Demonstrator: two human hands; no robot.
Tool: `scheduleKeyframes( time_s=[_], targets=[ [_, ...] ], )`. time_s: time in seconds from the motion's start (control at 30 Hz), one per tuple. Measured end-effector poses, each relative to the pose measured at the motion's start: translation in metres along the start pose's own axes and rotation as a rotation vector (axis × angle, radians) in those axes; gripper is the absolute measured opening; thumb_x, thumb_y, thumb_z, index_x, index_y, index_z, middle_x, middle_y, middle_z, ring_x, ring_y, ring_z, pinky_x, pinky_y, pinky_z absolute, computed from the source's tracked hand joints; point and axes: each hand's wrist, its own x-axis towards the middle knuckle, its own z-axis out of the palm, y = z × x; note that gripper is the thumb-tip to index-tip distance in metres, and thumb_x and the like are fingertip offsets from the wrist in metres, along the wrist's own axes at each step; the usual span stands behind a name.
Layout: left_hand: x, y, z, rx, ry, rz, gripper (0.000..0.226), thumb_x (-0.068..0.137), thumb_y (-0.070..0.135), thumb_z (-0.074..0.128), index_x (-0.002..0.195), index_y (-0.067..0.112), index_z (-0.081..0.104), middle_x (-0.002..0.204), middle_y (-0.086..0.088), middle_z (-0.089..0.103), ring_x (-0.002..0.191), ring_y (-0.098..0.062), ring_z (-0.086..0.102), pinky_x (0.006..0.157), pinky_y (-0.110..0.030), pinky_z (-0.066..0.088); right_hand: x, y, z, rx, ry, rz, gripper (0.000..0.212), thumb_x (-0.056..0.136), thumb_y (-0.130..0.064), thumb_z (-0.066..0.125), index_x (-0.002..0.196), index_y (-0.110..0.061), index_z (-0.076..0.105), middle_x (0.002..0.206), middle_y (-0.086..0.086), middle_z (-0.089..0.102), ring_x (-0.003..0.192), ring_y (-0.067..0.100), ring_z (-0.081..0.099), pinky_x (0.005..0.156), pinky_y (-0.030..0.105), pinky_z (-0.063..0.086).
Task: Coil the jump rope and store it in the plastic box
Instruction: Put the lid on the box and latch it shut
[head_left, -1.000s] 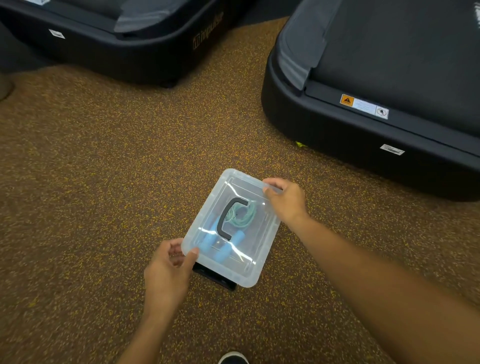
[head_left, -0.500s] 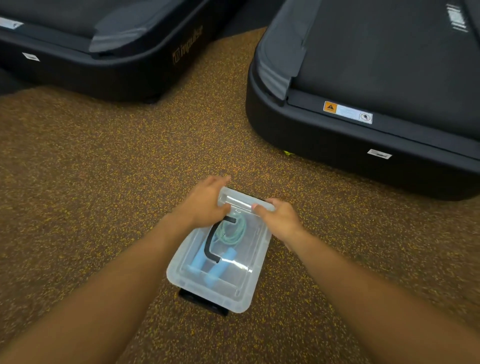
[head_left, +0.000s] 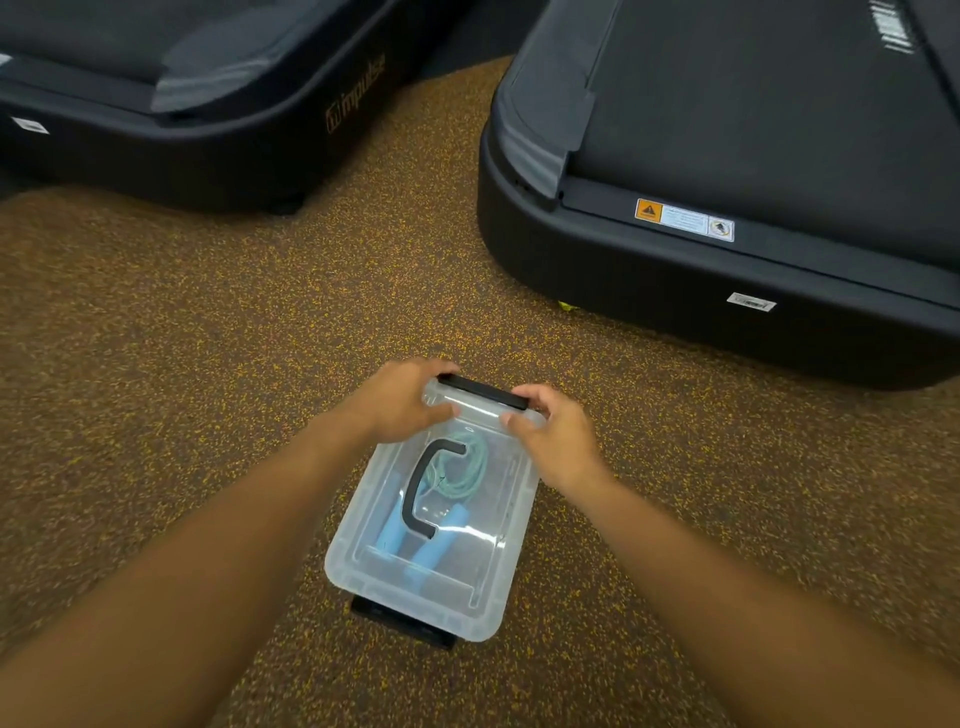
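A black latch clip sticks out from under the near end of the clear plastic box, which sits on the brown speckled rubber floor. The box's clear lid is on, with a black curved carry handle lying flat on top. Through the lid the jump rope shows inside the box: its two light blue handles lie toward the near end and the coiled teal cord sits toward the far end.

At the far end both hands meet the box. The left hand is curled over the far left corner, fingers bent down over the end of the black far latch and thumb pressing on the lid. The right hand grips the far right corner the same way, fingers hooked over the other end of that latch and thumb on the lid's edge. Both hands are partly closed, clamped on the box's far rim and latch.

Beyond the box stand two black treadmill bases: one to the far left, one to the far right bearing an orange and white warning sticker.
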Motion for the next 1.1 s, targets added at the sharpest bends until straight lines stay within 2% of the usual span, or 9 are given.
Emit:
scheduleKeyframes(
  time_s=[0.1,0.13,0.2,0.3,0.47,0.63,0.83,0.97,1.1],
  targets=[
    [0.002,-0.005,-0.002,-0.070,0.006,-0.012,0.057,0.093,0.037,0.072,0.146,0.030,0.052,0.148,-0.003,0.057,0.087,-0.014,0.069,0.093,-0.028,0.047,-0.002,0.002,-0.005,-0.145,0.005,-0.081,0.034,0.093,-0.029,0.072,0.127,-0.027,0.067,0.124,-0.002,0.068,0.107,0.014,0.063,0.096,0.036,0.056],
    [0.003,-0.005,-0.002,-0.080,0.011,-0.018,0.056,0.092,0.036,0.073,0.144,0.030,0.054,0.147,-0.004,0.058,0.083,-0.010,0.068,0.091,-0.030,0.048,-0.002,0.003,-0.006,-0.194,0.006,-0.105,0.036,0.095,-0.029,0.070,0.130,-0.026,0.066,0.126,-0.002,0.066,0.108,0.012,0.059,0.096,0.029,0.051],
    [0.005,-0.006,-0.002,-0.089,0.020,-0.029,0.053,0.091,0.036,0.074,0.141,0.030,0.057,0.145,-0.006,0.060,0.105,-0.021,0.069,0.099,-0.035,0.048,-0.004,0.002,-0.006,-0.270,0.021,-0.147,0.037,0.098,-0.029,0.067,0.134,-0.023,0.064,0.130,-0.001,0.065,0.112,0.014,0.058,0.096,0.025,0.046],
    [0.008,-0.010,0.000,-0.135,0.037,-0.051,0.050,0.088,0.036,0.078,0.135,0.031,0.062,0.141,-0.005,0.063,0.131,-0.024,0.057,0.112,-0.041,0.043,-0.007,0.003,-0.002,-0.323,0.033,-0.179,0.037,0.100,-0.028,0.063,0.136,-0.021,0.061,0.130,0.001,0.063,0.119,0.020,0.057,0.101,0.034,0.048],
    [0.009,-0.014,0.006,-0.193,0.074,-0.057,0.046,0.087,0.032,0.080,0.130,0.030,0.066,0.138,-0.001,0.065,0.127,-0.019,0.060,0.112,-0.035,0.042,-0.007,0.006,0.002,-0.384,0.057,-0.213,0.038,0.101,-0.029,0.059,0.138,-0.020,0.059,0.130,0.002,0.062,0.121,0.021,0.052,0.102,0.037,0.045],
    [0.008,-0.015,0.011,-0.213,0.096,-0.081,0.041,0.086,0.033,0.079,0.125,0.033,0.067,0.136,0.000,0.066,0.122,-0.021,0.062,0.112,-0.043,0.044,-0.007,0.009,0.004,-0.398,0.065,-0.235,0.036,0.100,-0.027,0.060,0.135,-0.019,0.060,0.127,0.001,0.062,0.118,0.020,0.051,0.094,0.029,0.038],
    [0.012,-0.022,0.013,-0.188,0.127,-0.043,0.026,0.086,0.034,0.080,0.109,0.036,0.069,0.118,0.003,0.072,0.113,-0.023,0.063,0.102,-0.039,0.050,-0.005,0.012,0.003,-0.408,0.066,-0.275,0.031,0.100,-0.026,0.061,0.129,-0.018,0.063,0.124,0.000,0.064,0.115,0.019,0.051,0.090,0.025,0.035],
    [0.005,-0.023,0.019,-0.177,0.160,-0.023,0.037,0.090,0.038,0.075,0.126,0.036,0.066,0.127,0.001,0.070,0.111,-0.023,0.066,0.102,-0.037,0.050,-0.006,0.014,0.000,-0.419,0.053,-0.280,0.036,0.100,-0.030,0.059,0.135,-0.019,0.061,0.130,0.001,0.063,0.121,0.022,0.052,0.098,0.031,0.040],
    [-0.030,-0.019,0.030,-0.163,0.277,0.103,0.054,0.100,0.041,0.060,0.150,0.027,0.048,0.155,-0.002,0.049,0.144,-0.018,0.043,0.121,-0.039,0.032,-0.034,0.014,-0.002,-0.445,0.063,-0.300,0.050,0.102,-0.038,0.053,0.149,-0.021,0.049,0.150,-0.003,0.049,0.138,0.017,0.040,0.116,0.034,0.030]
  ],
)
